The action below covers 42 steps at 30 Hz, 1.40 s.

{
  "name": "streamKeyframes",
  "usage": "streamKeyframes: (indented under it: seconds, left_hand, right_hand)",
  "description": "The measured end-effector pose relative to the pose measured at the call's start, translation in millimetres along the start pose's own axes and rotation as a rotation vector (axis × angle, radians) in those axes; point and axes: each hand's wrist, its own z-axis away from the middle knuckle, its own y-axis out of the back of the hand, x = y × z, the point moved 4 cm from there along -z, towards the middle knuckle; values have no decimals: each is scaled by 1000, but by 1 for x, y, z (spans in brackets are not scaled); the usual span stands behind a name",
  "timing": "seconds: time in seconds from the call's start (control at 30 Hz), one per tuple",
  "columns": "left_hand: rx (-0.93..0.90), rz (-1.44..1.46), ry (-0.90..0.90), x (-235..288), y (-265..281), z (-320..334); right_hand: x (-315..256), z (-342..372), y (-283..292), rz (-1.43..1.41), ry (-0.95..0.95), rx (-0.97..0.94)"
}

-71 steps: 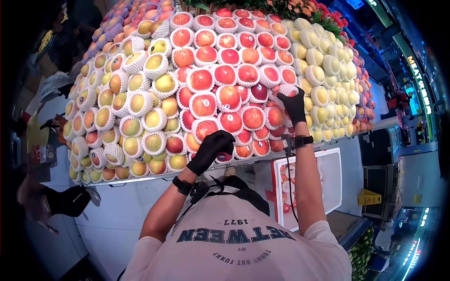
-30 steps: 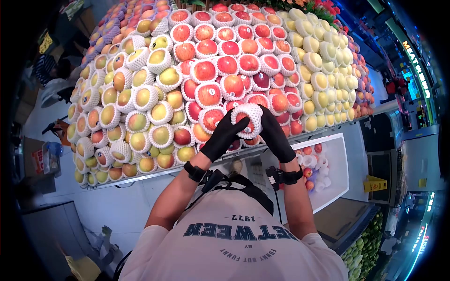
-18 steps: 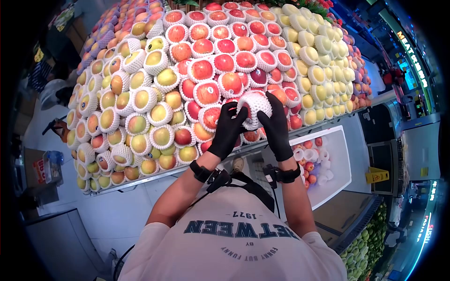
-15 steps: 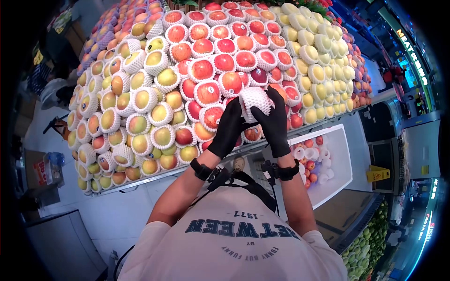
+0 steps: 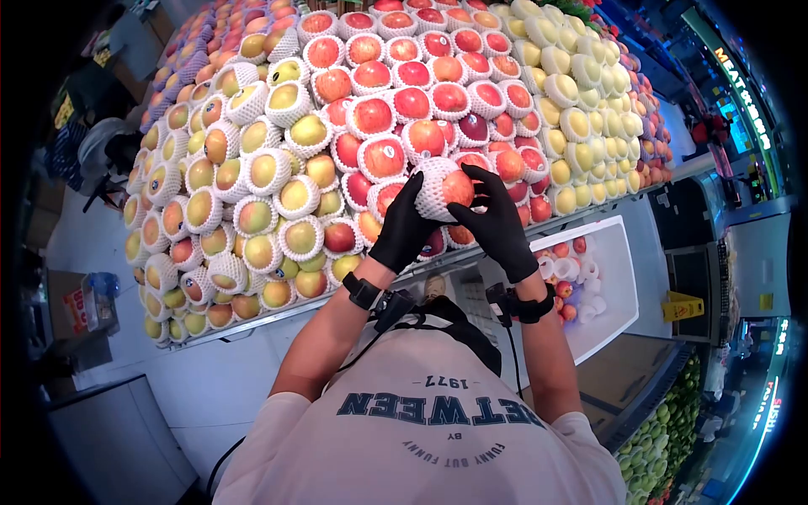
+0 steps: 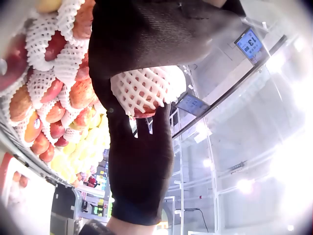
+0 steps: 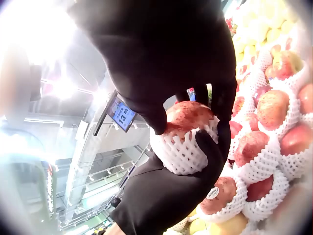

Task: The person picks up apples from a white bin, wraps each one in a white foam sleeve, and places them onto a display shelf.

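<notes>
Between both black-gloved hands, above the front of the display, is a red apple (image 5: 458,187) in a white foam net (image 5: 431,190). My left hand (image 5: 402,227) grips the netted side, its thumb lying across the mesh in the right wrist view. On the bare side, my right hand (image 5: 502,222) has its thumb and fingers curved round the apple, the thumb tip against the red skin. In the left wrist view the net (image 6: 142,90) covers most of the fruit, with a strip of red below it.
Netted red apples (image 5: 410,103) rise in rows behind the hands. Yellow-green fruit (image 5: 252,215) is stacked at left, pale yellow fruit (image 5: 581,156) at right. A white foam box (image 5: 613,295) with apples and loose nets stands below the metal edge.
The hands were apart, the right at the display; they came together round the apple. Since half a second ago, the apple's bare red side has come into view and the right-hand fingers have spread.
</notes>
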Motion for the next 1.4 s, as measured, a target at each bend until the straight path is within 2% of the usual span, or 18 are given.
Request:
streamKeyframes:
  seconds: [0.2,0.4,0.53,0.6,0.67,0.73,0.77,0.8,0.83,0.9,0.93,1.03,1.07,1.13,1.23,1.27,1.3,1.4]
  left_hand:
    - [19,-92,-99,8,-7,15]
    - [-22,-246,-189,22,-3,17]
    - [-34,-69,-156,25,-10,21]
    - [-47,-263,-258,28,-9,22]
    - [-42,-770,-424,32,-13,24]
    - [-37,-893,-449,27,-9,22]
    - [-36,-955,-469,24,-9,20]
    - [-61,-364,-267,18,-17,17]
    - [-44,-697,-348,21,-28,21]
    - [-10,-1363,-511,21,-47,26]
    - [24,-1471,-605,19,-52,25]
    - [0,-1369,-539,3,-59,20]
    - [-3,-1337,-513,-2,-60,18]
    - [28,-1357,-507,-11,-58,15]
    - [40,-1203,-397,-29,-55,9]
    - [47,-1118,-353,-35,-56,7]
    - [54,-1035,-310,-41,-58,5]
    - [76,-362,-47,-63,-45,-3]
  right_hand:
    - [-19,10,-7,177,216,16]
    - [-33,11,-9,228,290,26]
    - [-34,16,-3,171,272,87]
    - [-32,17,3,132,238,116]
    - [-11,13,14,-59,152,132]
    - [-2,18,21,-279,20,119]
    - [0,21,24,-337,23,137]
    - [4,22,25,-395,27,152]
    - [7,23,28,-452,32,165]
    - [6,26,34,-182,124,192]
    - [10,27,37,-197,85,198]
    - [10,32,44,-192,64,218]
    - [19,33,45,-376,71,218]
    - [50,33,46,-1117,-148,170]
    - [61,45,65,-625,-31,251]
    - [69,48,67,-803,-64,337]
    - [72,50,74,-724,-32,359]
    - [75,57,94,-591,67,398]
